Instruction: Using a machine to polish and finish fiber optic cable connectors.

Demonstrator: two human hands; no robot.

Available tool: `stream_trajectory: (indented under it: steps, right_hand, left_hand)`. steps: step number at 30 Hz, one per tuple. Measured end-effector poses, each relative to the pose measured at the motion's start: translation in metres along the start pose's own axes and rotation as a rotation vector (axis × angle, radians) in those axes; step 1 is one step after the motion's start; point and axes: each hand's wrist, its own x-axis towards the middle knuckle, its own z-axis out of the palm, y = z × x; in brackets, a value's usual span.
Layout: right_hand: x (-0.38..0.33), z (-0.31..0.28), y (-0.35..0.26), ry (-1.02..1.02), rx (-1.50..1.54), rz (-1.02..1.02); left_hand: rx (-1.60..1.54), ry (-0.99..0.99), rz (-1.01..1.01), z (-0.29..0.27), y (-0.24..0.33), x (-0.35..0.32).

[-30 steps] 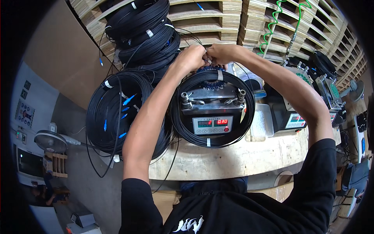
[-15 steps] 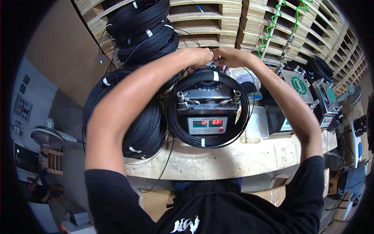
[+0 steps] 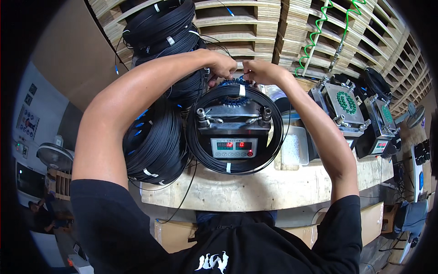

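Observation:
A polishing machine (image 3: 233,122) with a metal top, clamp posts and a red-lit display stands before me. A coil of black cable (image 3: 228,167), tied with white tape, hangs round its front. On the machine's top sits a round fixture (image 3: 236,99) ringed with small blue connectors. Above its far side, my left hand (image 3: 222,68) has its fingers curled and pinched together. My right hand (image 3: 259,72) is just right of it, a small gap between them, thumb and finger closed. Whatever small thing either hand holds is too small or hidden to make out.
Stacked black cable coils (image 3: 157,141) crowd the left, touching the machine's side. A clear plastic tray (image 3: 295,146) lies right of it on the wooden bench (image 3: 228,192). Two more machines (image 3: 345,104) with green-dotted plates stand further right. Wooden pallets (image 3: 228,20) rise behind; green coiled hoses (image 3: 312,39) hang there.
My hands, together half a second ago, have come slightly apart over the fixture. The machine's right-hand readout differs. The whole view has shifted a little.

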Motion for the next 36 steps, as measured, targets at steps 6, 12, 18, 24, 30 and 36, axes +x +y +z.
stream_trajectory:
  steps: [6,12,18,24,30,36]
  right_hand:
    - [0.006,0.001,0.006,0.012,-0.116,-0.025]
    - [-0.010,0.004,0.004,0.027,0.158,0.060]
    - [-0.056,0.020,0.002,0.638,0.215,-0.026]
    - [-0.110,0.034,0.001,0.623,0.464,0.074]
    - [-0.112,0.059,-0.017,0.763,0.468,0.002]
    - [-0.106,0.082,-0.021,0.828,0.716,0.051]
  left_hand:
    - [-0.399,0.151,0.080,0.006,-0.026,-0.009]
    - [-0.575,0.450,0.136,0.043,-0.040,-0.037]
    - [-0.577,1.348,-0.035,0.101,-0.050,-0.066]
    - [-0.990,1.393,0.176,0.169,-0.018,-0.078]
    - [-0.819,1.595,0.059,0.186,-0.013,-0.064]
    - [-0.868,1.435,0.243,0.195,-0.012,-0.058]
